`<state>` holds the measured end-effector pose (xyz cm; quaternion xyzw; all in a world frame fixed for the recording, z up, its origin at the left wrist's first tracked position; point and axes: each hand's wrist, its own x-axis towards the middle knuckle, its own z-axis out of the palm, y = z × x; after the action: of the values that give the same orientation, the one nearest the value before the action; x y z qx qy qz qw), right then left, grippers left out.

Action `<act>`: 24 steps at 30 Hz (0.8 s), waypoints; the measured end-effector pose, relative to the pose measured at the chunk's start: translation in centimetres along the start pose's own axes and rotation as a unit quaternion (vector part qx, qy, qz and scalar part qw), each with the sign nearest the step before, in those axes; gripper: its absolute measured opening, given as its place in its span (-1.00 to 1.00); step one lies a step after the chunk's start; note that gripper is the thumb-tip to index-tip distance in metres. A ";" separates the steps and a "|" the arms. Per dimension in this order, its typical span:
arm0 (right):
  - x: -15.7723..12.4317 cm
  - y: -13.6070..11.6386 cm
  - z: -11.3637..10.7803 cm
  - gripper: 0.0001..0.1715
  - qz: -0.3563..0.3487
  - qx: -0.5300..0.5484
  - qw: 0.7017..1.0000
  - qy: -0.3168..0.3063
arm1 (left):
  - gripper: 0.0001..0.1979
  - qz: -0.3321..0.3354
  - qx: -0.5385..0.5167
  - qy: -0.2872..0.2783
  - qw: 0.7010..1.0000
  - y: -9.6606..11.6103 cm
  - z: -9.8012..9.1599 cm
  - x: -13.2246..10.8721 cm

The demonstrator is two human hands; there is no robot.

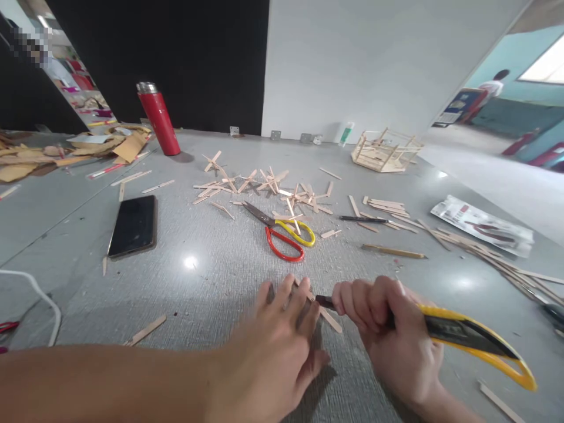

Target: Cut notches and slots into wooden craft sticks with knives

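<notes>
My left hand lies palm down on the grey table, its fingers spread over a thin wooden stick and touching it. My right hand is closed around a tool with yellow-and-black handles that curve out to the right; its exact kind is hidden by the hand. Its dark tip points left and meets the stick beside my left fingers. Scissors with one red and one yellow handle lie open beyond my hands, among cut wooden stick pieces.
A phone and red flask are at left. On the right lie a pencil, a black pen-like tool, long sticks and a package. A stick frame and glue tube stand at the back.
</notes>
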<state>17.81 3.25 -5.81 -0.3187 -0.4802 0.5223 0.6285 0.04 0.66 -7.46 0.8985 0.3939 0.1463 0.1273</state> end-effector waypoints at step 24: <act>0.2 0.5 -0.5 -0.47 -0.014 0.020 1.000 -0.012 | -0.53 0.096 -0.001 0.007 0.995 -0.8 1.6 -0.2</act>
<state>18.08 3.63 -6.33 -0.2926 -0.4816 0.5269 0.6363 -0.11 0.86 -9.23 0.9310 0.3062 0.1649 0.1105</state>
